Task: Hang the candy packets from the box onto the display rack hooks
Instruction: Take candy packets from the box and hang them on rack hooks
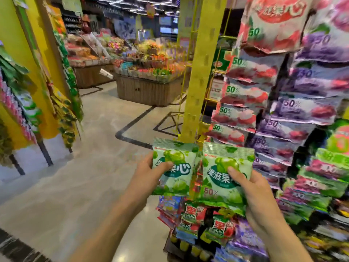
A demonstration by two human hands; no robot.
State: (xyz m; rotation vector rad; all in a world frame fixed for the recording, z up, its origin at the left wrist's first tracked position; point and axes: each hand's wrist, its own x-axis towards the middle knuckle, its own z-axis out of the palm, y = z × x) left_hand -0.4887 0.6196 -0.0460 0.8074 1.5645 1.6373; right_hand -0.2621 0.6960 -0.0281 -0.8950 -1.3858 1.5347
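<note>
In the head view, the left hand (151,172) is gripping a pale green plastic candy packet printed with green fruit (174,167), thumb pressing across its front and the other fingers hidden behind it. The right hand (253,193) is holding a second pale green packet of the same design (224,171) in the same way, thumb on the face, with what looks like more packets stacked behind it, though the count is not readable. The two packets are sitting side by side, nearly touching, at about 6 o'clock from the tall yellow perforated rack upright (200,72).

At 3 o'clock from the hands, hanging columns of red-and-white candy packets (243,95) and purple candy packets (302,110) are filling the rack, with green-and-pink packets (324,167) lower at 4 o'clock. No box and no bare hook are showing.

The step looks like carrying green packets to a hook. To do it well, each packet probably wants gripping lower down, leaving the crimped top strip clear so its hang hole can meet the hook tip. Threading one packet at a time seems safer, since a full stack may snag or slip.
</note>
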